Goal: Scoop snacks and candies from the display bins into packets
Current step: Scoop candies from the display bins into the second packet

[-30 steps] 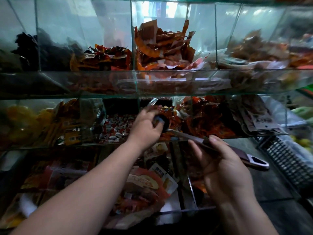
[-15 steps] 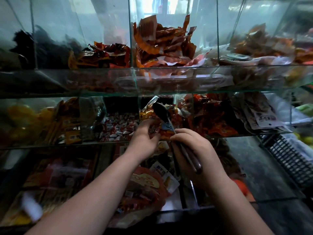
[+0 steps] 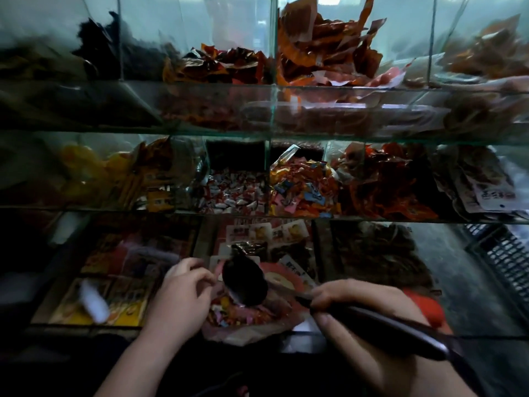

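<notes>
My right hand (image 3: 363, 319) grips the dark handle of a long ladle (image 3: 245, 285), whose dark bowl is tipped over the mouth of a clear plastic packet (image 3: 252, 325). My left hand (image 3: 180, 293) pinches the packet's left rim and holds it open. Several small colourful wrapped candies lie inside the packet. The packet hangs in front of the lowest shelf. The bin of mixed orange, blue and pink candies (image 3: 303, 190) is on the middle shelf, above the hands.
Glass display bins (image 3: 269, 216) stand in three tiers with glass dividers. A bin of red-and-white candies (image 3: 232, 193) is left of the mixed one; red snack packets (image 3: 383, 184) fill the bin to its right. A black crate (image 3: 503, 259) stands at the right.
Both hands have come down from the middle-shelf candy bin to the lowest shelf. The ladle now tips over the packet, and the left hand holds the packet's rim.
</notes>
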The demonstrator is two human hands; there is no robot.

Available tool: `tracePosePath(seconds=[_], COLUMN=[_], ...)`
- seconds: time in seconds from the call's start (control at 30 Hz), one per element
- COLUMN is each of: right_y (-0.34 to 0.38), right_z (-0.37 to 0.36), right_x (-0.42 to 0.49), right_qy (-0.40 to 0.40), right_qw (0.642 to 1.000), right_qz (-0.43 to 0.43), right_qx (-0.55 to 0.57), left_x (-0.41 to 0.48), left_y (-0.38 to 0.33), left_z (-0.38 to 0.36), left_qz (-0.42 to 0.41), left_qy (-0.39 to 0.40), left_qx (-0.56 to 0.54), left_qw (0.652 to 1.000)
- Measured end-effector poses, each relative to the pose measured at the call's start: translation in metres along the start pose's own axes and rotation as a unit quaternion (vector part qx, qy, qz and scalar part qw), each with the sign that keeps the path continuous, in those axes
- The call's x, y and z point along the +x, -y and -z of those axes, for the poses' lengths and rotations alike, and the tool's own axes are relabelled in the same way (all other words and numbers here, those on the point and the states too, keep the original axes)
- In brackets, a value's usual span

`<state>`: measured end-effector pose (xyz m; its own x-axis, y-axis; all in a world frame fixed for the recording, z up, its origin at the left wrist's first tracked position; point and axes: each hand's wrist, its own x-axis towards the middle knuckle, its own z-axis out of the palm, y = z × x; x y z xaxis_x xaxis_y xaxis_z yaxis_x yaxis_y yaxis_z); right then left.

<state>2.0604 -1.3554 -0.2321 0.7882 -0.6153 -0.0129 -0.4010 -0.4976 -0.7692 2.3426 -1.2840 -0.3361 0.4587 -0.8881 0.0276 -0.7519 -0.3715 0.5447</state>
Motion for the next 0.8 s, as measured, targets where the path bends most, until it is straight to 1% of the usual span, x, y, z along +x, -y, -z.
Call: tracePosePath(seconds=[0.07, 0.17, 0.23, 0.3, 0.33, 0.43, 0.5, 0.57, 0.63, 0.67, 0.73, 0.77, 0.8], right_y=[-0.007, -0.017, -0.032, -0.047, -0.049, -0.048, -0.047, -0.053, -0.059, -0.061, -0.062, -0.061, -0.06], right_z=[-0.013, -0.047, -0.072, -0.098, -0.11, -0.138, -0.15, -0.156, -0.155, -0.152, -0.145, -0.142, -0.137], right_x=[0.006, 0.041, 0.073, 0.096, 0.104, 0.111, 0.107, 0.104, 0.103, 0.102, 0.099, 0.098, 0.095], right_qy=[-0.067, 0.013, 0.066, 0.112, 0.112, 0.058, 0.01, -0.053, -0.114, -0.139, -0.19, -0.212, -0.228], right_qw=[0.998, 0.997, 0.99, 0.984, 0.985, 0.995, 0.998, 0.991, 0.97, 0.952, 0.901, 0.874, 0.855], right_qz=[0.021, 0.019, 0.011, -0.001, -0.008, -0.029, -0.057, -0.1, -0.173, -0.22, -0.29, -0.312, -0.324], right_qx=[-0.006, -0.069, -0.122, -0.136, -0.131, -0.082, -0.01, 0.07, 0.129, 0.164, 0.26, 0.306, 0.335], left_x=[-0.001, 0.003, 0.004, 0.004, 0.004, 0.002, 0.0, -0.003, -0.007, -0.008, -0.01, -0.01, -0.009], left_y=[0.005, 0.002, 0.0, 0.0, 0.001, 0.004, 0.006, 0.007, 0.008, 0.008, 0.007, 0.006, 0.006], left_z=[-0.008, -0.015, -0.014, -0.012, -0.011, -0.012, -0.013, -0.014, -0.014, -0.014, -0.014, -0.013, -0.013], left_qz=[0.018, 0.02, 0.01, 0.001, -0.004, -0.006, -0.007, -0.005, 0.002, 0.006, 0.017, 0.019, 0.019], left_qy=[0.006, -0.016, -0.043, -0.067, -0.075, -0.091, -0.096, -0.099, -0.097, -0.096, -0.1, -0.105, -0.109], left_qx=[-0.014, -0.053, -0.07, -0.087, -0.093, -0.106, -0.115, -0.124, -0.136, -0.14, -0.146, -0.148, -0.152], left_qw=[1.0, 0.998, 0.997, 0.994, 0.993, 0.99, 0.989, 0.987, 0.986, 0.985, 0.984, 0.983, 0.982])
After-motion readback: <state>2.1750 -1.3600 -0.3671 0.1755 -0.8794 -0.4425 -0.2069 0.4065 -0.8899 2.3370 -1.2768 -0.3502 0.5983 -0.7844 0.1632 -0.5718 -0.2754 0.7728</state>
